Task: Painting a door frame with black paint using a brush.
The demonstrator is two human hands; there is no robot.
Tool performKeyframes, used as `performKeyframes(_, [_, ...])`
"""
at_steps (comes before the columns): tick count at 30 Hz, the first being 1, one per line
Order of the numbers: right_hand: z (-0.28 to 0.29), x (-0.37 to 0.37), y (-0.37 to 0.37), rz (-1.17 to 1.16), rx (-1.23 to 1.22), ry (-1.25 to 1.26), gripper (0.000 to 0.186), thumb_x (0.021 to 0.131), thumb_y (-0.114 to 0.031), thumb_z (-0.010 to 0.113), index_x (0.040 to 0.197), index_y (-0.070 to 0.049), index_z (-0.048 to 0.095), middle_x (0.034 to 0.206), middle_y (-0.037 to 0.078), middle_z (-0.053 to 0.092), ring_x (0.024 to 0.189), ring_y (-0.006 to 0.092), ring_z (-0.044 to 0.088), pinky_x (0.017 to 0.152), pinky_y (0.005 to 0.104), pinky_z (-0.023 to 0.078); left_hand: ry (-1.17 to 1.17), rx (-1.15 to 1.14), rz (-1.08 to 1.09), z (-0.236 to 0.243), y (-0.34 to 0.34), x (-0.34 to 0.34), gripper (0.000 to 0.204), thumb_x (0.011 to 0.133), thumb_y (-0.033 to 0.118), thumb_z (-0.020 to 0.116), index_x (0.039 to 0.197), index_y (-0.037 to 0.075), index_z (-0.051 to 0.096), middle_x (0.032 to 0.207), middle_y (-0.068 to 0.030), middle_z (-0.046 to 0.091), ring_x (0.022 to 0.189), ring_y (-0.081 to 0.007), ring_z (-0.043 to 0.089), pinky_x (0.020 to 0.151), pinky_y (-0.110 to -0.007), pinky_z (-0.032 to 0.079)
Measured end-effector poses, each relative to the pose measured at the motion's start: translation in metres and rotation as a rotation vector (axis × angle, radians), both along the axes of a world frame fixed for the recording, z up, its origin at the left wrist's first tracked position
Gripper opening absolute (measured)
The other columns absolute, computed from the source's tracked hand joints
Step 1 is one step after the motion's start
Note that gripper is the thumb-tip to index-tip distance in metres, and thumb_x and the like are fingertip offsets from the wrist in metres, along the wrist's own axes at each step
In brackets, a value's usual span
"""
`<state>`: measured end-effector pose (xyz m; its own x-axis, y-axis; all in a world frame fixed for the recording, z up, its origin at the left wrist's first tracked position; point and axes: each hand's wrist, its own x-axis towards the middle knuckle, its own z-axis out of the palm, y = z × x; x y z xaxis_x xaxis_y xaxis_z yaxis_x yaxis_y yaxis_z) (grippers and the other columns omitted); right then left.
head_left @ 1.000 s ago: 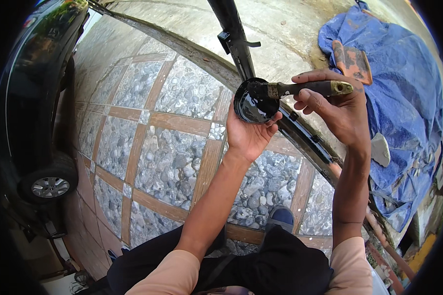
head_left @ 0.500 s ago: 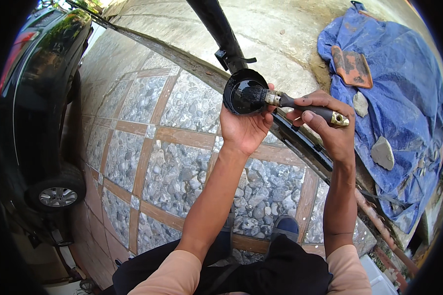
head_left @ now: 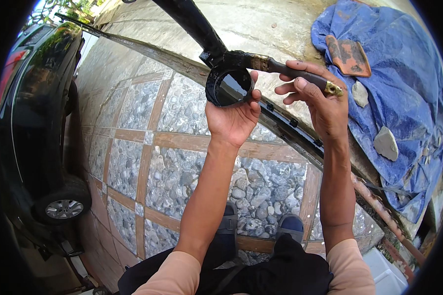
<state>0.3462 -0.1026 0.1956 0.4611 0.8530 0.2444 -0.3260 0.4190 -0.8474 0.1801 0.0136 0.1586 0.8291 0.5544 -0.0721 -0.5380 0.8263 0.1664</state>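
Cupped in my left hand (head_left: 231, 123) is a small round can (head_left: 229, 88) of glossy black paint. My right hand (head_left: 322, 110) grips a paintbrush (head_left: 290, 73) with a dark handle and a worn brass-coloured end. Its black-coated bristles lie just beyond the can's far rim, at the black metal pipe (head_left: 189, 29) with a small bracket; whether they touch the pipe I cannot tell.
A long black rail (head_left: 285, 125) crosses diagonally beyond my hands. At right, a blue tarp (head_left: 403, 98) holds a terracotta tile (head_left: 348, 56) and pale stone pieces (head_left: 385, 142). A dark car (head_left: 42, 123) stands at left. My sandalled feet (head_left: 288, 226) are on pebble paving (head_left: 172, 174).
The brush has come out from inside the can and moved up to the pipe. Both hands have shifted up and left in view, nearer the pipe's bracket.
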Motion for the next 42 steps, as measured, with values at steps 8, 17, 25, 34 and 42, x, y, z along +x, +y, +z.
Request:
performKeyframes(8, [-0.005, 0.002, 0.049, -0.143, 0.055, -0.102, 0.025, 0.09, -0.009, 0.067, 0.114, 0.0, 0.069, 0.101, 0.014, 0.071, 0.08, 0.018, 0.071, 0.062, 0.0253, 0.057, 0.01, -0.023, -0.001, -0.007, 0.0, -0.016, 0.051, 0.098, 0.042, 0.042, 0.136, 0.01, 0.053, 0.131, -0.0209, 0.058, 0.096, -0.0341, 0.065, 0.074, -0.039, 0.058])
performKeyframes(17, [-0.026, -0.02, 0.06, -0.215, 0.045, -0.191, 0.021, 0.089, -0.002, 0.064, 0.109, -0.003, 0.071, 0.1, 0.007, 0.07, 0.079, 0.013, 0.068, 0.071, 0.0252, 0.056, 0.129, 0.004, 0.014, -0.022, -0.008, -0.035, 0.053, 0.094, 0.039, 0.053, 0.141, 0.016, 0.048, 0.132, -0.0147, 0.056, 0.093, -0.024, 0.059, 0.073, -0.032, 0.056])
performKeyframes(25, [-0.009, -0.025, 0.07, -0.324, 0.103, -0.279, 0.017, 0.083, -0.006, 0.069, 0.099, -0.003, 0.074, 0.09, 0.012, 0.073, 0.073, 0.0146, 0.069, 0.066, 0.0276, 0.054, 0.145, -0.032, 0.023, -0.024, -0.015, -0.046, 0.053, 0.095, 0.04, 0.05, 0.141, 0.014, 0.048, 0.131, -0.0156, 0.056, 0.094, -0.027, 0.061, 0.073, -0.034, 0.057])
performKeyframes(34, [0.007, -0.018, 0.073, -0.231, 0.082, -0.153, 0.016, 0.085, -0.01, 0.065, 0.095, -0.003, 0.075, 0.07, 0.008, 0.07, 0.06, 0.0081, 0.062, 0.054, 0.0248, 0.049, 0.169, -0.018, 0.04, -0.021, -0.02, -0.054, 0.054, 0.093, 0.039, 0.056, 0.141, 0.015, 0.048, 0.131, -0.0136, 0.055, 0.094, -0.0244, 0.06, 0.073, -0.033, 0.057])
performKeyframes(42, [0.006, -0.025, 0.063, -0.324, 0.083, -0.237, 0.016, 0.085, -0.007, 0.066, 0.099, -0.004, 0.074, 0.072, 0.006, 0.07, 0.063, 0.004, 0.059, 0.054, 0.0223, 0.048, 0.169, 0.003, 0.079, -0.025, -0.021, -0.064, 0.054, 0.094, 0.039, 0.055, 0.141, 0.016, 0.047, 0.131, -0.0136, 0.056, 0.094, -0.0239, 0.059, 0.073, -0.033, 0.056])
